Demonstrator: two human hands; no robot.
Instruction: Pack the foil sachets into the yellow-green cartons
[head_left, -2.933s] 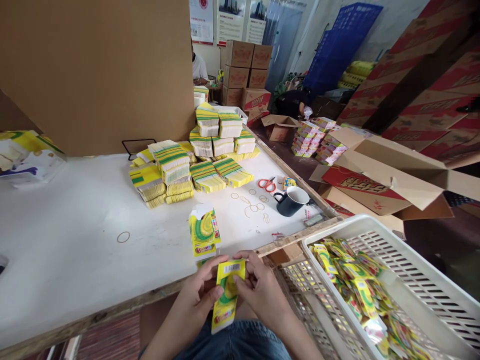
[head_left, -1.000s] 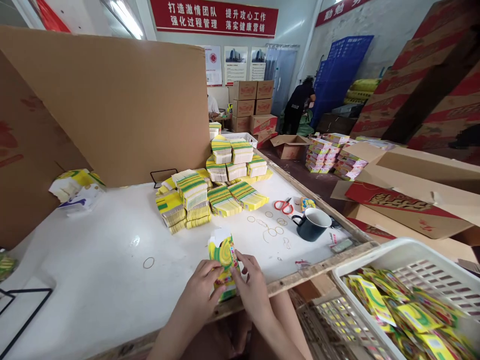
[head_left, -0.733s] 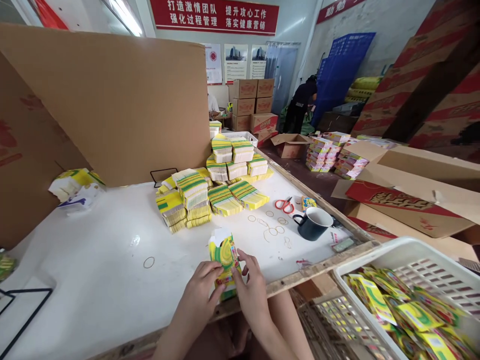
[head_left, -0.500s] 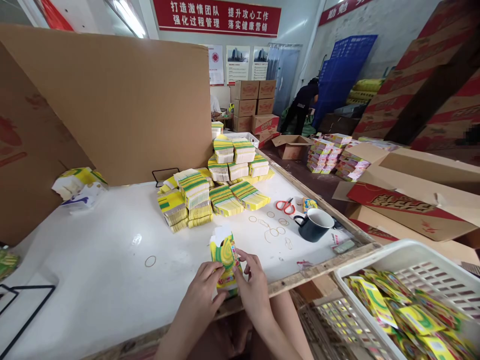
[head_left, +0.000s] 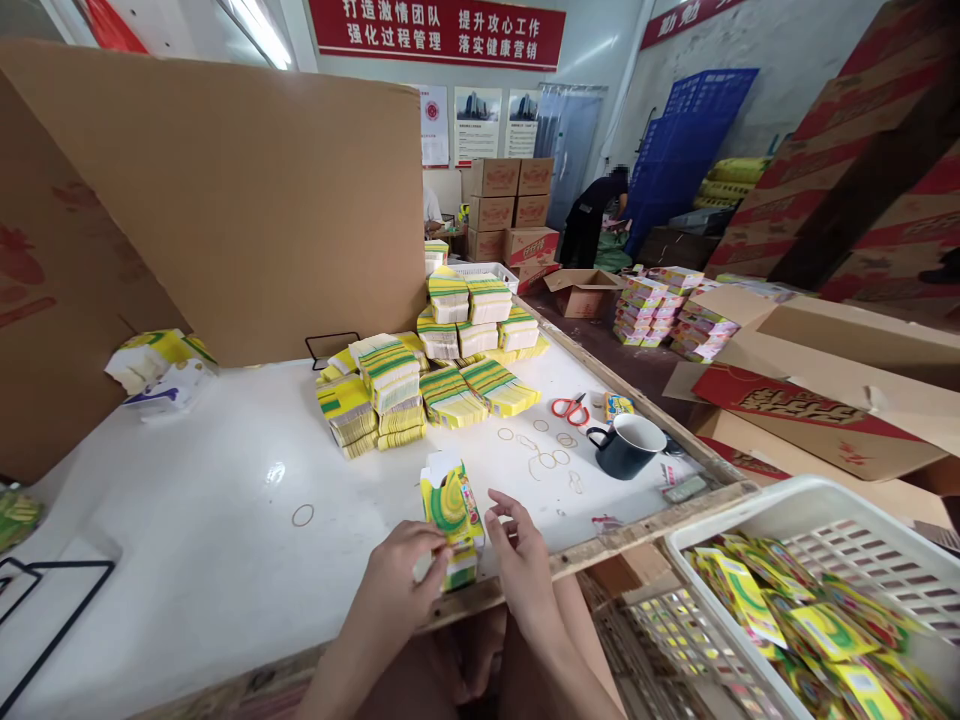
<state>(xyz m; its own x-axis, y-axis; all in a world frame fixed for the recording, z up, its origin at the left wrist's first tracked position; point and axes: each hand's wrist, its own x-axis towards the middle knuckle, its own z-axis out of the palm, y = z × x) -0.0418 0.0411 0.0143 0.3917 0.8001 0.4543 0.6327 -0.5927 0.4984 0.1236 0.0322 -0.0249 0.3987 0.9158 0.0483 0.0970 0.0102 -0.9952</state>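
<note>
yellow and green card formed the small carton (head_left: pixel 450 503), which was set near the front edge of the bench (head_left: pixel 225 560), at the lower centre of the frame. its white upper flap stood raised, and its near end was partly covered by the left hand (head_left: pixel 409 570). the fingers of that hand were placed at the carton's near left edge, but whether it was pinched or merely touched could not be told. the right hand (head_left: pixel 521 555) was held just beside the carton, its fingers loosely parted and nothing grasped.

as far as could be judged, much had been done and much remained: many packets (head_left: pixel 825 632) were already heaped in the white basket (head_left: pixel 750 508) at the lower right, while thick stacks of printed card (head_left: pixel 386 370) lay mid-frame, unhandled. their number could not be counted. the packets' contents were hidden, and the basket was cut off by the frame's edge.
</note>
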